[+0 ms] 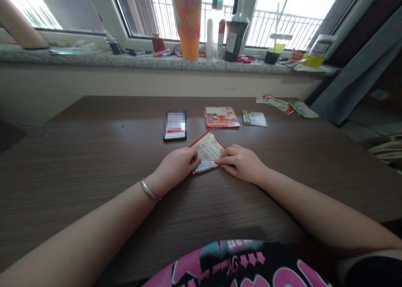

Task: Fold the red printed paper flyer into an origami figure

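A printed paper sheet with a red edge lies on the table between my two hands. Its near side is folded over, so a pale blue printed strip shows along the front. My left hand, with a silver bangle on the wrist, is closed in a pinch on the left end of the fold. On the other side, my right hand has its thumb and fingers closed on the right end of the fold. Both hands rest low on the table, and the tips of some fingers are partly hidden.
Beyond the paper lie a phone, a stack of red printed papers and a smaller stack of cards. Colored paper strips lie at the far right. A tall orange cup and a dark cup stand on the windowsill.
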{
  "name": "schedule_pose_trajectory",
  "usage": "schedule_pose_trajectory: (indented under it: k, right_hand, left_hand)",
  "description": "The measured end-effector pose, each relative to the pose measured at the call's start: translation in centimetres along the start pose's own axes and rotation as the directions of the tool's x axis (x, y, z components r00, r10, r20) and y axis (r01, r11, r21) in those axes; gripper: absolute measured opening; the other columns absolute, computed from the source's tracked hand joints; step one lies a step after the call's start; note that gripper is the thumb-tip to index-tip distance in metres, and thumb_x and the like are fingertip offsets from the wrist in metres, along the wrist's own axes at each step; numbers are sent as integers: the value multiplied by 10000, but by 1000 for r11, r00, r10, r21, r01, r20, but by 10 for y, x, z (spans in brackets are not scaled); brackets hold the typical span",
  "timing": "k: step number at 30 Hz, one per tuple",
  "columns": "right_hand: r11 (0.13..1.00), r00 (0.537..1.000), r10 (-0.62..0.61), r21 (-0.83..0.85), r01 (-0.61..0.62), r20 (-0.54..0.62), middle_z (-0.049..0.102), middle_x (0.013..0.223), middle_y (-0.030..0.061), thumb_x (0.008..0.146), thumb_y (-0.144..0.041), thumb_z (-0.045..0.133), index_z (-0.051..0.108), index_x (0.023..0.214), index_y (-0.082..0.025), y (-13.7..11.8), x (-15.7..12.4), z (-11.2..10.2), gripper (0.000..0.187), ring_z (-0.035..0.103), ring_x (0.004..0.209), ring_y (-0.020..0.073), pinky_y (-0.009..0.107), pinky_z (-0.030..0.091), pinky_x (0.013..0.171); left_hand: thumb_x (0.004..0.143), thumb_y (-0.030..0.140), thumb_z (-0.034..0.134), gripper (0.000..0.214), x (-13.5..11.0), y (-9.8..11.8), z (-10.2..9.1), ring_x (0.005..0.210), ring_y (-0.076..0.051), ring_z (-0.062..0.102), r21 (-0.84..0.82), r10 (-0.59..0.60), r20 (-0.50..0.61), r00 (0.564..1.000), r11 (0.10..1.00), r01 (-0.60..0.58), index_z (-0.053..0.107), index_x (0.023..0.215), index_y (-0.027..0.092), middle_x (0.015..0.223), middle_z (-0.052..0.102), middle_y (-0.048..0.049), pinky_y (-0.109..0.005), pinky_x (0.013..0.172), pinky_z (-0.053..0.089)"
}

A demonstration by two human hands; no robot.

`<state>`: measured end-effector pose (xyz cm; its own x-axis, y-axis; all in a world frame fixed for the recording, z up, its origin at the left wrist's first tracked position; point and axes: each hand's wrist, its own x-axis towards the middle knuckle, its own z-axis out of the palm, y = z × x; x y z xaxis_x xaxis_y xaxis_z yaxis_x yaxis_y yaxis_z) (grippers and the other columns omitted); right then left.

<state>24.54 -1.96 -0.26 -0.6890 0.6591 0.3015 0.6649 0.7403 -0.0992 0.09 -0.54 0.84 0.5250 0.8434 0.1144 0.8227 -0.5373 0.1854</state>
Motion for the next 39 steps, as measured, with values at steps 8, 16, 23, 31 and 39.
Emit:
schedule_pose_trajectory:
  k: [8,16,23,31,39]
  right_hand:
    - [990,998,-56,-131,60,37,646,877,67,943,-309,477,704,1093,-273,-4,-1,-5,274,544,827,180,288,416,682]
    - [985,999,-12,-171,18,36,660,947,71,961,-320,444,701,1103,-278,-1,-1,-4,296,542,870,193,299,418,694]
    - [987,999,36,-158,-35,7,668,961,75,960,-298,452,709,1092,-263,4,-2,-1,291,546,888,192,303,432,729]
    - [990,999,37,-138,-37,3,671,988,60,963,-301,440,704,1104,-271,6,-3,1,301,544,893,199,322,439,757]
    - [992,999,42,-123,-41,3,670,1001,59,955,-297,461,706,1106,-280,8,-2,2,288,540,882,195,319,437,750]
  left_hand:
    - [896,320,493,216,0,2,-2,615,-148,542,-12,-9,-1,1000,1000,9,558,749,174,729,617,-33,-250,560,369]
    - [944,290,425,259,-1,-3,4,796,-166,578,-123,107,-101,989,985,-120,636,857,168,911,597,-63,-292,748,477]
    - [924,246,487,243,-2,-1,2,957,-214,559,-55,306,-119,945,948,-314,688,1050,192,1022,628,-93,-386,887,480]
    - [943,273,458,315,-9,7,-1,966,-246,553,150,311,-34,950,941,-303,614,1210,220,1021,624,-96,-393,871,490]
    - [933,260,464,291,-10,14,-3,919,-250,558,214,293,-23,956,935,-282,643,1156,210,964,607,-104,-386,810,502]
